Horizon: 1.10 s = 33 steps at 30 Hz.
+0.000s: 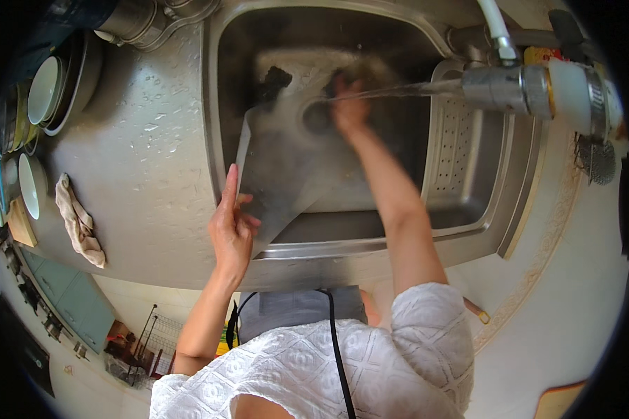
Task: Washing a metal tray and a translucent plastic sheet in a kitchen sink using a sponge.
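My left hand (234, 225) grips the left edge of a flat, see-through panel (278, 173), glass or plastic, tilted over the steel sink basin (346, 222). Its index finger lies straight along the edge. My right hand (352, 107) is motion-blurred, deep in the basin beside the round drain (317, 116). A brownish blurred shape (375, 73) is close to its fingers, and I cannot tell whether they hold it. Water (398, 91) streams from the metal faucet (503, 89) at the right towards that hand. A dark clump (278, 77) sits at the basin's far left.
A smaller basin with a perforated tray (448, 141) adjoins on the right. On the wet steel counter (152, 157) at left are a crumpled cloth (78, 220), a pale bowl (31, 186) and stacked bowls (44, 91). A black cord (335, 345) hangs down my front.
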Each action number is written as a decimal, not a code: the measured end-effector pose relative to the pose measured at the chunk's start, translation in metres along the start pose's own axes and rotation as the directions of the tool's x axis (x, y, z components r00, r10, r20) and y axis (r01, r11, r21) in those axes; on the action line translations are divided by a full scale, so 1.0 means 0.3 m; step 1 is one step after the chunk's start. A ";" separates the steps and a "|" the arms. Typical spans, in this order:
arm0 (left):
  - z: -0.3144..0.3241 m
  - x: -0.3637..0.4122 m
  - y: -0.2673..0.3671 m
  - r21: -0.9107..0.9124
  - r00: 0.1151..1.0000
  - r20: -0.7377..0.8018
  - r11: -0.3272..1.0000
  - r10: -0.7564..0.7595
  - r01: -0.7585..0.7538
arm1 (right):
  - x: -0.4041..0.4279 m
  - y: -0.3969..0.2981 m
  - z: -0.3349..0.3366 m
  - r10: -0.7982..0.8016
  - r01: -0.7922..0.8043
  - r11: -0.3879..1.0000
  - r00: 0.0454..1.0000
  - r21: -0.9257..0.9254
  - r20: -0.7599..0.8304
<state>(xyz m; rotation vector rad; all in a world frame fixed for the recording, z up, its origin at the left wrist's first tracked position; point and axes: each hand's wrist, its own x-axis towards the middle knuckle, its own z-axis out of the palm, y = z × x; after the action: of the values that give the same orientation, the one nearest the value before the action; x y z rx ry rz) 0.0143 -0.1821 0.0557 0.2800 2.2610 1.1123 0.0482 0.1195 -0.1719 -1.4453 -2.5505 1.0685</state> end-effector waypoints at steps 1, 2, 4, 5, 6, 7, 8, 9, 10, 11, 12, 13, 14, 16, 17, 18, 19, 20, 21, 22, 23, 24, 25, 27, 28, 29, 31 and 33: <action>0.010 0.005 -0.006 0.040 1.000 0.005 0.999 0.013 -0.014 | -0.119 -0.068 0.072 -0.211 0.203 0.961 0.977 -0.187 -0.025; 0.015 0.013 -0.011 0.080 0.999 0.022 0.996 0.035 -0.037 | -0.224 -0.114 0.116 -0.409 0.372 0.851 0.912 -0.370 -0.024; -0.001 0.005 -0.009 0.033 0.999 0.047 0.999 -0.021 0.019 | -0.191 -0.086 0.086 -0.445 0.429 0.818 0.894 -0.382 0.050; -0.015 -0.006 -0.007 -0.008 0.994 0.067 0.996 -0.085 0.085 | -0.159 -0.064 0.063 -0.481 0.492 0.782 0.867 -0.382 0.133; -0.030 -0.021 -0.003 -0.029 0.996 0.066 0.997 -0.064 0.066 | -0.067 -0.037 0.013 -0.365 0.357 0.807 0.928 -0.471 0.078; -0.035 -0.030 -0.007 -0.033 0.995 0.077 0.997 -0.060 0.063 | -0.005 0.012 -0.056 -0.358 0.348 0.806 0.931 -0.478 0.074; -0.046 -0.036 -0.005 -0.048 0.998 0.052 0.998 -0.035 0.038 | 0.057 0.042 -0.112 -0.278 0.230 0.839 0.960 -0.492 -0.024; -0.053 -0.039 -0.007 -0.066 1.000 0.029 0.998 -0.009 0.011 | 0.085 0.052 -0.142 -0.193 0.108 0.861 0.973 -0.497 -0.124; -0.058 -0.041 -0.004 -0.077 0.998 -0.009 0.995 -0.057 0.056 | 0.054 0.001 -0.130 -0.205 0.122 0.859 0.972 -0.497 -0.115; -0.043 -0.039 -0.001 -0.081 0.998 -0.021 0.995 -0.064 0.062 | -0.018 -0.063 -0.082 -0.141 0.121 0.918 0.990 -0.379 -0.026; -0.030 -0.032 -0.002 -0.029 0.999 -0.008 0.999 -0.032 0.032 | -0.091 -0.131 -0.041 -0.076 0.089 0.961 0.995 -0.260 0.059; -0.018 -0.019 0.003 0.022 1.000 0.008 1.000 0.004 -0.004 | -0.153 -0.091 0.107 -0.315 0.273 0.887 0.947 -0.373 -0.055; -0.013 -0.007 0.009 0.020 1.000 0.010 1.000 0.006 -0.006 | -0.195 -0.027 0.239 -0.542 0.418 0.759 0.830 -0.499 -0.129; -0.022 -0.006 -0.001 -0.008 0.999 0.027 0.999 -0.044 0.045 | -0.153 -0.114 0.072 -0.347 0.338 0.915 0.938 -0.219 -0.007; -0.030 -0.002 -0.004 -0.006 0.999 0.030 0.999 -0.038 0.038 | -0.124 -0.145 0.002 -0.151 0.148 0.988 0.979 0.034 0.140; -0.031 -0.007 0.004 -0.013 0.999 0.042 1.000 -0.014 0.014 | -0.101 -0.089 0.045 -0.244 0.223 0.960 0.963 -0.170 -0.117; -0.041 -0.025 0.000 -0.016 0.999 0.047 1.000 -0.004 0.005 | -0.040 -0.044 -0.050 -0.118 0.121 0.991 0.992 0.064 -0.048; -0.052 -0.042 -0.004 -0.014 0.999 0.045 1.000 -0.013 0.013 | 0.008 -0.009 -0.152 -0.011 -0.003 0.958 0.999 0.286 0.048; -0.052 -0.039 -0.013 -0.033 1.000 0.009 0.999 0.003 -0.003 | 0.012 -0.009 -0.142 -0.013 0.000 0.959 0.999 0.285 0.046; -0.044 -0.036 -0.014 -0.054 0.999 -0.031 0.998 0.018 -0.019 | 0.019 0.002 -0.125 -0.054 0.053 0.998 0.994 -0.022 -0.095; -0.036 -0.032 -0.011 -0.060 0.999 -0.035 0.998 0.021 -0.023 | 0.029 0.022 -0.109 -0.135 0.057 0.942 0.966 -0.331 -0.218; -0.033 -0.028 -0.013 -0.028 0.997 -0.052 0.998 0.057 -0.059 | 0.053 0.071 -0.090 -0.077 0.079 0.997 0.980 0.001 -0.185; -0.026 -0.013 -0.018 0.019 0.992 -0.096 0.997 0.079 -0.077 | -0.069 -0.076 -0.012 -0.208 0.194 0.976 0.966 -0.099 -0.152; -0.040 0.000 -0.020 -0.027 0.989 -0.121 0.995 0.091 -0.095 | -0.226 -0.208 0.030 -0.314 0.284 0.936 0.941 -0.208 -0.128; -0.046 0.001 -0.018 -0.075 0.984 -0.144 0.991 0.100 -0.111 | -0.224 -0.181 0.024 -0.316 0.290 0.920 0.947 -0.265 -0.058; -0.055 -0.001 -0.015 -0.075 0.985 -0.138 0.991 0.101 -0.113 | -0.217 -0.143 0.019 -0.312 0.300 0.899 0.950 -0.318 0.014; -0.069 0.019 -0.009 0.091 0.980 -0.097 0.982 0.176 -0.167 | -0.167 -0.064 0.013 -0.293 0.327 0.849 0.945 -0.415 0.145; -0.055 0.053 0.000 0.055 0.976 -0.079 0.979 0.203 -0.199 | -0.081 0.047 -0.005 -0.517 0.372 0.737 0.848 -0.565 -0.117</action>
<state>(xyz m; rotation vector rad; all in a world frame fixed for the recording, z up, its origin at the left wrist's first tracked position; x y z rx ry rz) -0.0083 -0.1860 0.0570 0.4988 2.3767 1.1943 0.0733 0.1065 -0.1714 -0.8361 -2.8673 0.0881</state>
